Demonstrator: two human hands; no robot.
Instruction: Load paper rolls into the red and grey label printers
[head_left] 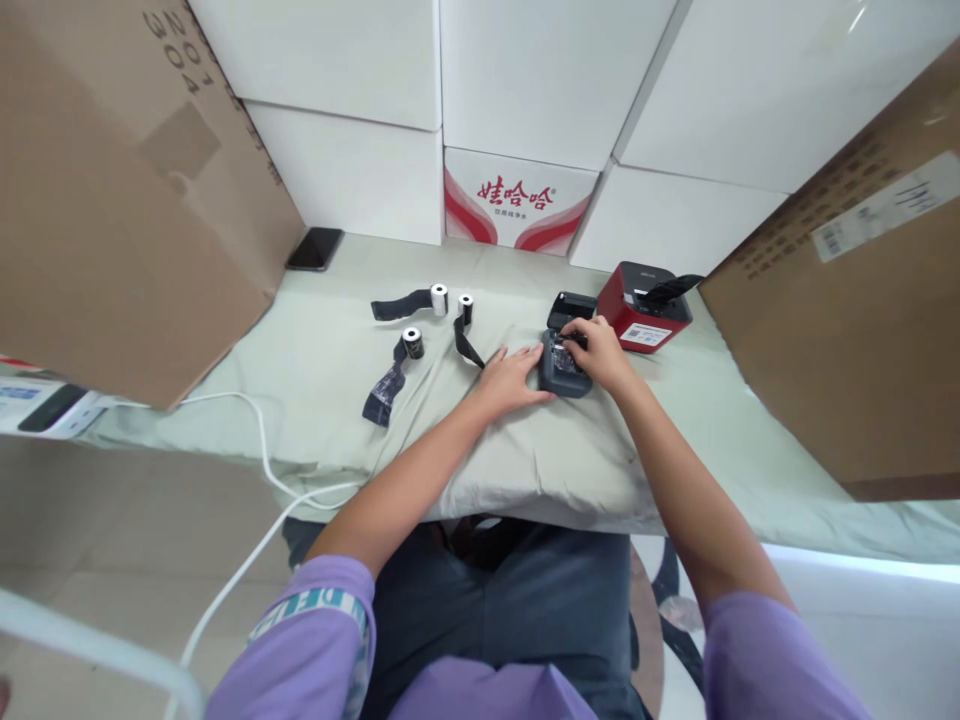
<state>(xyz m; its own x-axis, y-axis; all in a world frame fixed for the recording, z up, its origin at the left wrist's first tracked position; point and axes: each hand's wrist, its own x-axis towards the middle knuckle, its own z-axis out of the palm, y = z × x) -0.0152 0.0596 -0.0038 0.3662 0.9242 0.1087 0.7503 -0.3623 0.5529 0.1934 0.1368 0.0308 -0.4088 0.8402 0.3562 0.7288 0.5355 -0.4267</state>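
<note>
A small dark grey portable printer (566, 381) lies on the cloth with its black lid (573, 308) flipped up on the far side. My left hand (512, 379) rests on the cloth at the printer's left side, its fingers spread and the tips touching the casing. My right hand (598, 350) reaches into the printer's compartment from the right with fingers pressed together. What they pinch is too small to make out. Left of my hands stand several small paper rolls, among them a white roll (439, 299) and a black-and-white roll (413, 343), with dark strips unrolled.
A red and black box-shaped printer (643, 311) with a dark strip sticking out stands at the right. Large cardboard boxes (112, 220) (862, 290) flank the cloth-covered table (247, 380). White boxes (517, 200) line the back. A phone (316, 249) lies back left; a white cable (262, 450) hangs in front.
</note>
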